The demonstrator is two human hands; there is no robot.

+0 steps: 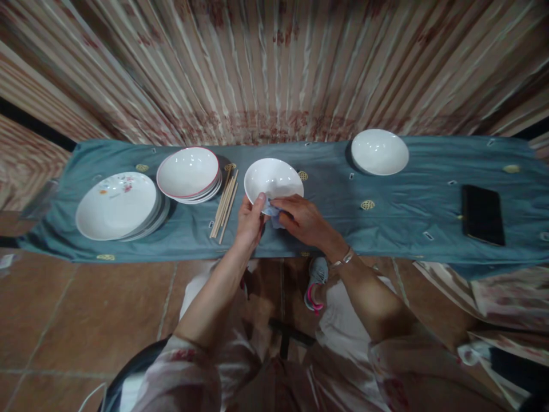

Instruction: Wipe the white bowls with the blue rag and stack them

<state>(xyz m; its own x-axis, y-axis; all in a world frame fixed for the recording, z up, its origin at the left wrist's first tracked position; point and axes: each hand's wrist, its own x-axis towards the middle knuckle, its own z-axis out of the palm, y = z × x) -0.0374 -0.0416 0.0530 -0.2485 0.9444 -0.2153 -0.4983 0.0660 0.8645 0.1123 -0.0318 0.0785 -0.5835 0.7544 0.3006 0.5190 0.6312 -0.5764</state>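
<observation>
A white bowl (274, 174) is held tilted above the cloth-covered table, straight in front of me. My left hand (251, 220) grips its near left rim, the thumb over the edge and the fingers hidden beneath. Pinched in my right hand (302, 217) is a light blue cloth (274, 213), pressed against the bowl's near rim. Left of the bowl lies a loose bundle of wooden chopsticks (225, 206). Another white bowl (380, 151) stands by itself farther right, near the back edge.
Stacked red-rimmed bowls (189, 171) and a stack of flower-patterned plates (118, 209) stand on the left. A black flat case or notebook (483, 214) lies at the right. The narrow table (412, 229) has a blue-green cover; a striped curtain (274, 68) hangs behind.
</observation>
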